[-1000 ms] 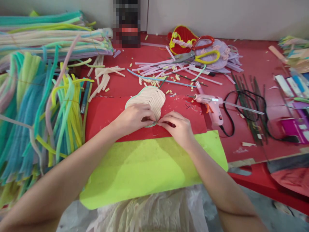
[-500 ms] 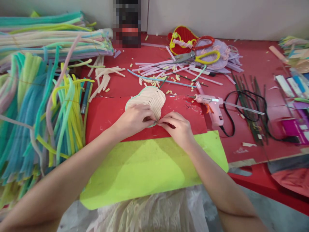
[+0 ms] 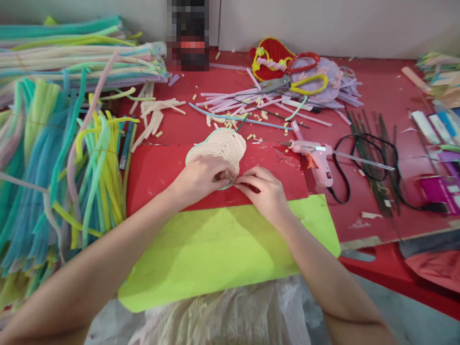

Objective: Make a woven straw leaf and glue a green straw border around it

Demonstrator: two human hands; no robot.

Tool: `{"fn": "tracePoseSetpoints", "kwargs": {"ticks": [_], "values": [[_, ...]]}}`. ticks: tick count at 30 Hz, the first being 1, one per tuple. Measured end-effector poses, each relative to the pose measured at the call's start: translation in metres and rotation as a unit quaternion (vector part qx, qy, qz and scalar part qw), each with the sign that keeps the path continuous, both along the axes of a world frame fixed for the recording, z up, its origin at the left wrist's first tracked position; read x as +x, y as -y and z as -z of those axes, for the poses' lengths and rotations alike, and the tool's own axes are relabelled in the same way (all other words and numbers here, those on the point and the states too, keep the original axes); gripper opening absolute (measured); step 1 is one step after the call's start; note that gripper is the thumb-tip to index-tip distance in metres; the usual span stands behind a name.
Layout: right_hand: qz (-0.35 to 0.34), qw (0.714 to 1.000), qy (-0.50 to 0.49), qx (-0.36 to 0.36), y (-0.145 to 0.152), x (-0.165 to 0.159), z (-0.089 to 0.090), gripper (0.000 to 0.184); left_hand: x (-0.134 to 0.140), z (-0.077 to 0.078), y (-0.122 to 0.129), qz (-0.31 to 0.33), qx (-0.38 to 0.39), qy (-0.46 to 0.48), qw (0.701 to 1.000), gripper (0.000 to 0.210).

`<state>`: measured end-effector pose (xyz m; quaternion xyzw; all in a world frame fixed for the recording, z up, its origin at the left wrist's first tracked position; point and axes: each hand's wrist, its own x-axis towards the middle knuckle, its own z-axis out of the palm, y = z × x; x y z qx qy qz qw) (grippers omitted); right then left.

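Note:
A cream piece made of pipe cleaners [image 3: 226, 143], ribbed and with rounded lobes, lies on a red sheet [image 3: 154, 177]. A thin mint-green strip runs along its left edge, and a dark green stem sticks out at its top. My left hand [image 3: 206, 177] rests over the lower left of the piece, its thumb and fingers pinched at the lower edge. Close beside it, my right hand [image 3: 264, 189] pinches at the lower tip of the same piece. The fingertips nearly meet there and hide exactly what lies between them.
A pink glue gun [image 3: 314, 153] with a black cord lies to the right. Scissors [image 3: 305, 79] rest on lilac pieces at the back. Bundled pipe cleaners [image 3: 39, 158] crowd the left side. A yellow-green sheet [image 3: 215, 249] covers the front edge. Dark stems [image 3: 377, 158] lie farther right.
My left fingers have shifted very slightly at the lower edge of the cream piece. Otherwise both hands and the piece stay in nearly the same place.

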<state>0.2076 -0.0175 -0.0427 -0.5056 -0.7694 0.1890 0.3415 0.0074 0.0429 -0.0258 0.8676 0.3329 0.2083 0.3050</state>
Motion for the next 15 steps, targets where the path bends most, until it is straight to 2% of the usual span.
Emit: {"fn": "tracePoseSetpoints", "kwargs": {"ticks": [15], "values": [[0.002, 1.0, 0.004, 0.008, 0.0006, -0.0009, 0.0005, 0.01, 0.0006, 0.0017, -0.0017, 0.011, 0.011, -0.028, 0.999, 0.012]]}}
